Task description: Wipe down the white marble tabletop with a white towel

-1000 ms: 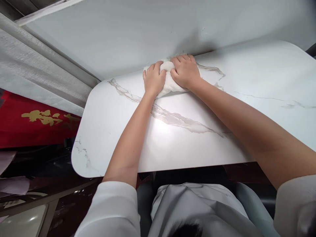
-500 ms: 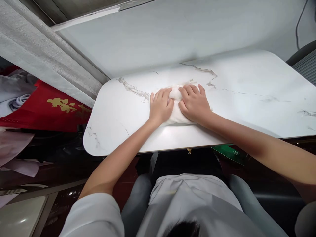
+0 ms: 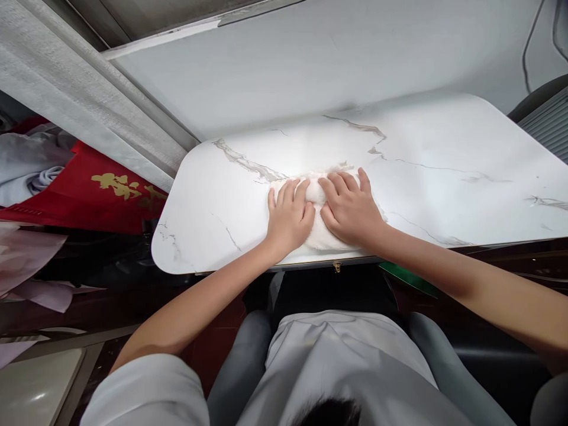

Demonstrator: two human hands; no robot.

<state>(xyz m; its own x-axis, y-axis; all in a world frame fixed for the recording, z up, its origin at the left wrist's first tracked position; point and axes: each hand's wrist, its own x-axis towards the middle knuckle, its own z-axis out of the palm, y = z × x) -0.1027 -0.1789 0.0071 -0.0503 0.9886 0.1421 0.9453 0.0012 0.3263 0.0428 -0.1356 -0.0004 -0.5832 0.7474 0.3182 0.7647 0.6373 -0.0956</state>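
Note:
A fluffy white cloth (image 3: 316,191), bunched into a thick fold, lies near the front edge of the white marble-patterned table (image 3: 213,201). My left hand (image 3: 289,218) grips its left side, fingers curled over the top and thumb turned inward. On the right part, my right hand (image 3: 350,207) holds it the same way, with the fingers slightly apart. Between the two thumbs a strip of the cloth shows. Its underside and the parts below my palms are hidden.
A pale wall panel (image 3: 319,65) runs along the table's back edge. To the left are a grey post (image 3: 102,100) and a red bag (image 3: 84,198) with gold lettering. A ribbed grey object (image 3: 548,127) stands at the right, and cables hang behind it.
Both hands have drawn the white cloth toward me, closer to the table's front edge. The view has shifted slightly.

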